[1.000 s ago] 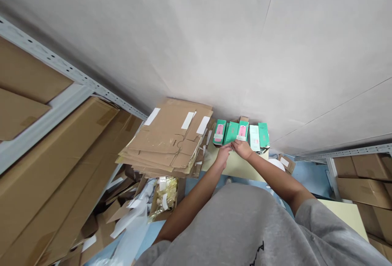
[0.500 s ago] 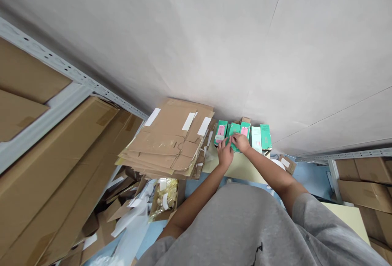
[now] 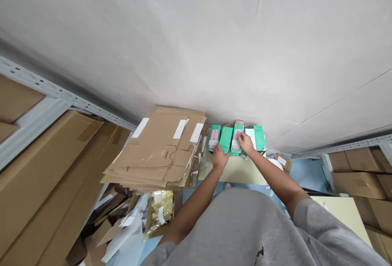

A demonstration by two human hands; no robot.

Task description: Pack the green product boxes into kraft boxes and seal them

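Several brown boxes (image 3: 45, 184) lie at 9 o'clock, below a metal shelf beam (image 3: 58, 92). Next comes the stack of flattened cardboard (image 3: 153, 155), also at 9 o'clock from the hands, with uneven edges and 3 white labels on its top. Nudged by the left forearm, its loose top sheets could slide toward the small boxes. At 8 o'clock lies a packet in clear wrap (image 3: 163, 206).

On the pale table (image 3: 235, 174), against the wall, small boxes stand in a row. The pink-fronted box (image 3: 214, 134) at the left end is at 11 o'clock from the left hand (image 3: 219, 159). That hand's fingers grasp the near end of the plain green box (image 3: 226, 136), which leans at 1 o'clock; squeezed too hard, its thin card could crease, and held only at 1 end, it could twist into its neighbors.

The middle box (image 3: 237, 132), pink-fronted too, is at 10 o'clock from the right hand (image 3: 247, 145). Those fingertips meet its right side; whether they pinch or merely rest, I cannot tell. A sideways push could tip it, or shove the white box (image 3: 250, 132) at 12 o'clock into the end green box (image 3: 259, 137) at 2 o'clock, near the table's right end.
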